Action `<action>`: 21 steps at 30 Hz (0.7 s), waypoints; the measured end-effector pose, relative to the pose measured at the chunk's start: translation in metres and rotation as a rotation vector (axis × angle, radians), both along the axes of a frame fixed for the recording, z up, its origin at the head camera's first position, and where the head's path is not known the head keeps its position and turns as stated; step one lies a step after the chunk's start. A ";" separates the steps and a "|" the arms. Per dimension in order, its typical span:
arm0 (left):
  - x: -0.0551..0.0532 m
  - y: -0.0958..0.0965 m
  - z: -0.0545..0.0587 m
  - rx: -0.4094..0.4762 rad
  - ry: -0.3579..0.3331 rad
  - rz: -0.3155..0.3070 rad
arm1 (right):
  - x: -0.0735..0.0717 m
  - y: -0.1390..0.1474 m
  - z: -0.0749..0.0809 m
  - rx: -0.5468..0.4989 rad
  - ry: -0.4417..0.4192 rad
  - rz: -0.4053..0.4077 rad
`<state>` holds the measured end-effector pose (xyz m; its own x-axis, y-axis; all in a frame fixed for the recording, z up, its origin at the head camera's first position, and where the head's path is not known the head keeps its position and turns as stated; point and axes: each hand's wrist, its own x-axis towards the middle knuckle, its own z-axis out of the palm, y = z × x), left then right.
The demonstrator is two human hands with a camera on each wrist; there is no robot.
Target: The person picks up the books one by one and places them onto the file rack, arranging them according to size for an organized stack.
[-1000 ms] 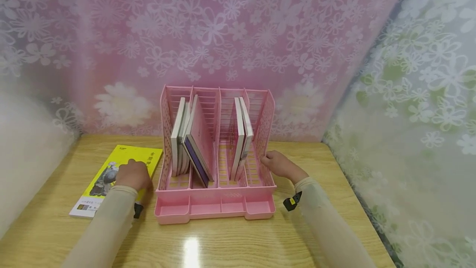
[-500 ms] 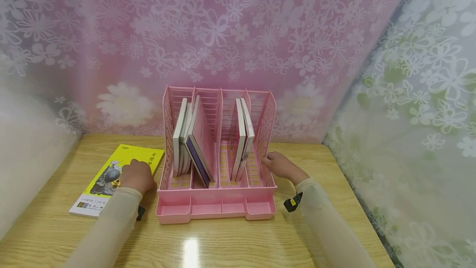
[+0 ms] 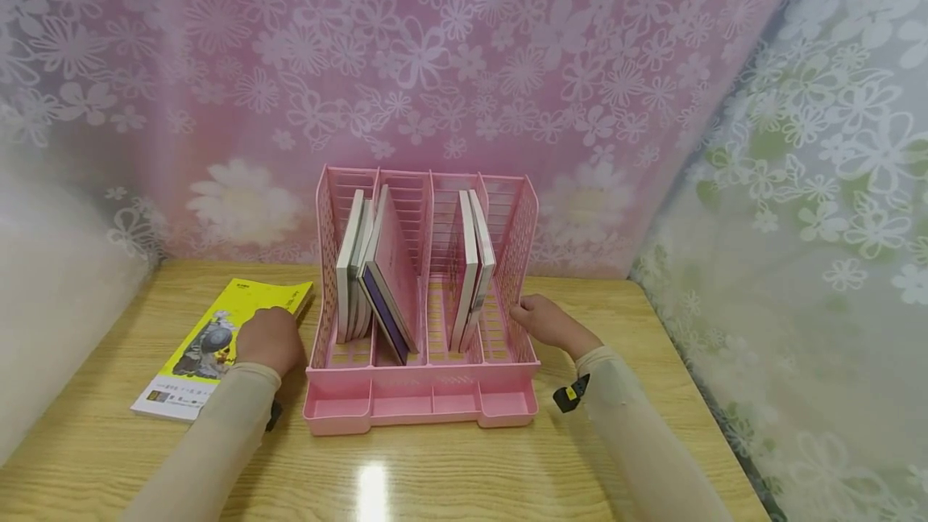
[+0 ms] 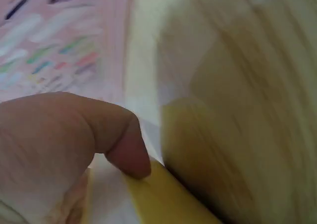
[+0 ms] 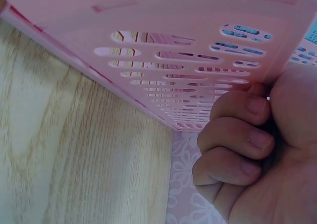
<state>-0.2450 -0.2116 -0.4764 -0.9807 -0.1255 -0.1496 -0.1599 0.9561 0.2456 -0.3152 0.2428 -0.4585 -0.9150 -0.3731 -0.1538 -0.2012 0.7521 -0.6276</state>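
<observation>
My left hand (image 3: 270, 341) pinches the right edge of a yellow-covered book (image 3: 199, 349) that lies on the table left of the rack. In the left wrist view my bent thumb (image 4: 131, 157) sits on the yellow cover (image 4: 163, 199), with white pages showing beside it. The book's upper right corner is slightly raised and bent. At the other side my right hand (image 3: 548, 322) grips the right side wall of the pink desktop book rack (image 3: 424, 377). The right wrist view has the curled fingers (image 5: 235, 135) at the edge of its slotted wall.
Several thin books (image 3: 353, 272) stand in the rack's left compartments, one pink-covered book (image 3: 395, 264) leaning. Two more books (image 3: 471, 272) stand right of the middle. Small open trays (image 3: 402, 408) line the rack's front. A floral curtain (image 3: 435, 63) hangs behind the wooden table (image 3: 464, 474).
The yellow book's right side has come up and bent a little, and the book has shifted slightly left under my left hand. My right hand and the rack stay nearly still.
</observation>
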 end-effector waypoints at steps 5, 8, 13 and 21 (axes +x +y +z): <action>-0.002 -0.005 -0.001 -0.018 0.012 0.023 | 0.000 0.000 -0.001 0.003 0.003 -0.002; 0.000 -0.008 -0.002 -0.040 0.004 -0.001 | -0.001 0.000 -0.002 0.003 0.003 0.003; 0.004 -0.012 -0.002 -0.022 0.047 -0.038 | -0.001 0.000 -0.001 0.004 -0.001 0.009; 0.008 -0.020 0.008 0.025 0.054 -0.014 | 0.000 0.002 0.004 0.019 -0.003 0.028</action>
<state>-0.2371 -0.2319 -0.4682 -0.9891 -0.1088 -0.0992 -0.1326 0.9514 0.2778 -0.3154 0.2449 -0.4548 -0.9037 -0.3956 -0.1637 -0.2204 0.7578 -0.6142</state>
